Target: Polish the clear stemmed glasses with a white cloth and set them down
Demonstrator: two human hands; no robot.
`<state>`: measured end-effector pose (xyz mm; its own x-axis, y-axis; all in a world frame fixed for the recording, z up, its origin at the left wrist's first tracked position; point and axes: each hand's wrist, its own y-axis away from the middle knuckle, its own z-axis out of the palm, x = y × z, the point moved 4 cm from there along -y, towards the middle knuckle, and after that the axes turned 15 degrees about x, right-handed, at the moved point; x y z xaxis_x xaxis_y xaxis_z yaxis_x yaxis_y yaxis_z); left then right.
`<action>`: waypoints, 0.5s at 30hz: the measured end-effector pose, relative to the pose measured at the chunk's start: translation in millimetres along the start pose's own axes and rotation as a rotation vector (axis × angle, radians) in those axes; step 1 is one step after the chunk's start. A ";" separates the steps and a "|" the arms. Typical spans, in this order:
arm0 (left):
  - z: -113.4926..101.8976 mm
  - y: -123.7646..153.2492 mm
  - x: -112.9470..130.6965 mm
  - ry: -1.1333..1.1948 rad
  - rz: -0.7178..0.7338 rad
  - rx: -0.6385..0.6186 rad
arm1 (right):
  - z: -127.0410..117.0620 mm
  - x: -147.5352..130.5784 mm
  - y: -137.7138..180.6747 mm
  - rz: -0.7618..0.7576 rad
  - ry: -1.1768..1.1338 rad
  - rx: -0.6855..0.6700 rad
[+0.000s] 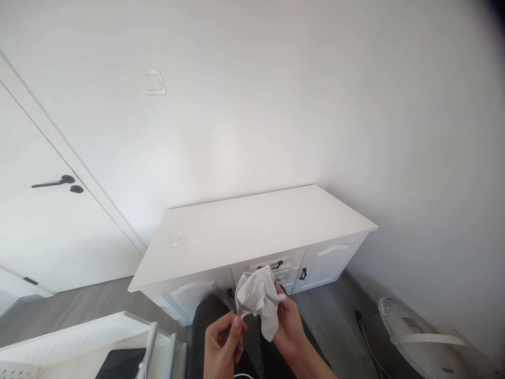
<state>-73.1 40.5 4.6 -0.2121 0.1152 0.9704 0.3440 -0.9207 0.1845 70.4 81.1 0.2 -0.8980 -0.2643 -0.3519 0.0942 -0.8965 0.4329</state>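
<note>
A big white wall [252, 95] stands at the far side. A white door [31, 226] is on the left. In front of the wall is a long white cabinet [327, 268], and its flat top makes a white surface [260, 221]. A white cart [67, 329] sits near on the left. A rice cooker [430, 345] is near on the right, low down. The person's dark legs [203, 326] are at the near side of the cabinet. A flat black tablet [120, 364] lies in the cart.

The left hand [224, 339] and right hand [290, 326] are near, in the middle, in front of the cabinet. The right fingers curl around a crumpled white cloth [269, 302], and some of them hide behind it. The cloth is bunched up against a clear glass [242, 295], and one end hangs down. The left thumb and first finger pinch the thin near end of the glass, which is tilted. Small shiny clear bits [183, 235] lie on the left part of the surface.
</note>
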 end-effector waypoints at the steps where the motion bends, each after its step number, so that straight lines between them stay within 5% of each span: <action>1: 0.9 0.7 -2.1 -0.006 -0.037 -0.033 | -2.7 0.7 1.3 -0.041 0.039 -0.013; 5: 6.1 5.1 -16.1 -0.071 -0.074 -0.122 | -11.4 -0.2 7.2 -0.159 0.202 -0.194; 10: 4.1 0.3 -36.1 -0.049 -0.107 0.024 | -1.7 -4.4 7.3 -0.003 0.184 -0.495; 15: 1.6 -5.5 -37.6 0.048 -0.224 0.124 | 15.3 -7.7 6.3 0.036 -0.031 -0.273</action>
<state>-65.5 41.8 -32.7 -0.3376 0.2901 0.8955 0.3930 -0.8210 0.4141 71.3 82.9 18.3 -0.9043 -0.2906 -0.3127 0.2352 -0.9505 0.2031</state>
